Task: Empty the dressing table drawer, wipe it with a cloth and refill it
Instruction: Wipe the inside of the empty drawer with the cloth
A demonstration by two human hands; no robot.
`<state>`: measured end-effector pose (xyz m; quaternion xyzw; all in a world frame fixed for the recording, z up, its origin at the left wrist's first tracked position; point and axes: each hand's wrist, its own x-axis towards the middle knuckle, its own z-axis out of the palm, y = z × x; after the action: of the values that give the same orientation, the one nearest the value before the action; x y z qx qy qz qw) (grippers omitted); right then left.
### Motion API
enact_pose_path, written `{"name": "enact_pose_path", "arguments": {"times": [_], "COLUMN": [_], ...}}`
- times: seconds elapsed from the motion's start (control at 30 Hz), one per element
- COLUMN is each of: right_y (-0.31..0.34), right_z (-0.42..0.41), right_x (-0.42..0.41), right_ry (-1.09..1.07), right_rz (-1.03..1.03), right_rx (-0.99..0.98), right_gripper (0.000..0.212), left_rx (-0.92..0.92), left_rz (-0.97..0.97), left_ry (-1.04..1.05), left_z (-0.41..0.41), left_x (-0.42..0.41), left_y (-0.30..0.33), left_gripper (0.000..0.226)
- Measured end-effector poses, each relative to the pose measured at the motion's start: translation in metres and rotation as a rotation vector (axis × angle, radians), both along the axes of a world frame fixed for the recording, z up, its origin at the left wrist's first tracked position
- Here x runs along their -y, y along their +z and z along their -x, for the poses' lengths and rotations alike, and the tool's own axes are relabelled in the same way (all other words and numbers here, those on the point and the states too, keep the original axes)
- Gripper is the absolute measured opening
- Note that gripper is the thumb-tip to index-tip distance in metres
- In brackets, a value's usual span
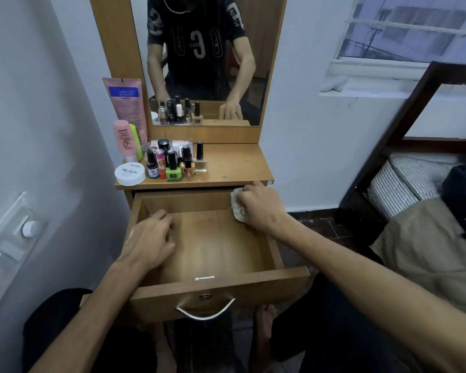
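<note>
The wooden drawer (221, 289) of the dressing table stands pulled out, and its floor is bare. My right hand (258, 208) grips a white cloth (237, 208) at the drawer's far right corner, against the side wall. My left hand (148, 240) hovers over the drawer's left side with fingers loosely curled and nothing in it. The drawer's contents stand on the table top (234, 165): several nail polish bottles (174, 164), a white round tub (130, 174), a pink bottle (125, 141) and a pink tube (127, 100).
A mirror (207, 60) rises behind the table top. A white wall with a switch panel (14, 238) is close on the left. A dark bed frame (388, 146) with bedding stands on the right. My bare feet (265, 324) are under the drawer.
</note>
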<state>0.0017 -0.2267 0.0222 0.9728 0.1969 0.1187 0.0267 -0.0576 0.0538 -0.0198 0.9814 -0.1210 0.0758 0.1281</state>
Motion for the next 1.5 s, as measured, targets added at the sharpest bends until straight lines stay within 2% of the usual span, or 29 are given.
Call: {"name": "enact_pose_path", "arguments": {"times": [0.07, 0.33, 0.47, 0.53, 0.6, 0.63, 0.73, 0.87, 0.93, 1.03, 1.2, 1.33, 1.43, 1.5], "right_y": [0.015, 0.052, 0.078, 0.099, 0.111, 0.11, 0.092, 0.054, 0.047, 0.059, 0.071, 0.053, 0.042, 0.032], "right_z": [0.009, 0.091, 0.096, 0.093, 0.091, 0.087, 0.079, 0.058, 0.054, 0.067, 0.124, 0.142, 0.156, 0.17], "right_x": [0.002, 0.049, 0.074, 0.08, 0.074, 0.067, 0.033, -0.012, -0.023, -0.019, -0.002, -0.021, -0.055, -0.083], "right_ry": [-0.112, -0.077, -0.089, -0.063, -0.038, -0.031, -0.063, -0.104, -0.147, -0.197, -0.094, 0.05, 0.259, 0.446], "right_rz": [-0.168, -0.289, -0.41, -0.62, -0.8, -0.762, -0.431, -0.128, -0.034, -0.086, -0.002, -0.234, -0.486, -0.516], "right_rx": [-0.104, -0.718, -0.839, -0.889, -0.783, -0.652, -0.345, -0.192, -0.26, -0.439, -0.591, -0.46, -0.354, -0.235], "right_gripper": [0.02, 0.021, 0.019, 0.016, 0.014, 0.016, 0.029, 0.031, 0.031, 0.034, 0.021, 0.022, 0.032, 0.039], "left_rx": [-0.028, -0.071, -0.089, -0.061, -0.028, -0.01, 0.062, 0.155, 0.21, 0.246, 0.119, -0.06, -0.178, -0.273], "left_rz": [-0.01, -0.031, -0.01, 0.012, 0.047, 0.072, 0.15, 0.286, 0.376, 0.496, 0.635, 0.855, 0.996, 1.075], "left_ry": [0.006, -0.028, -0.024, -0.008, 0.024, 0.048, 0.111, 0.222, 0.295, 0.391, 0.446, 0.414, 0.349, 0.285], "left_z": [0.003, 0.006, 0.01, 0.012, 0.011, 0.011, 0.009, 0.011, 0.011, 0.009, 0.006, 0.01, 0.02, 0.031], "left_x": [-0.001, 0.001, 0.003, 0.003, 0.003, 0.002, -0.001, -0.006, -0.007, -0.012, -0.015, -0.027, -0.04, -0.044], "left_y": [0.003, 0.008, 0.013, 0.014, 0.016, 0.016, 0.016, 0.018, 0.02, 0.02, 0.025, 0.032, 0.034, 0.035], "left_gripper": [0.021, 0.016, 0.016, 0.016, 0.015, 0.014, 0.012, 0.013, 0.014, 0.017, 0.02, 0.02, 0.021, 0.021]}}
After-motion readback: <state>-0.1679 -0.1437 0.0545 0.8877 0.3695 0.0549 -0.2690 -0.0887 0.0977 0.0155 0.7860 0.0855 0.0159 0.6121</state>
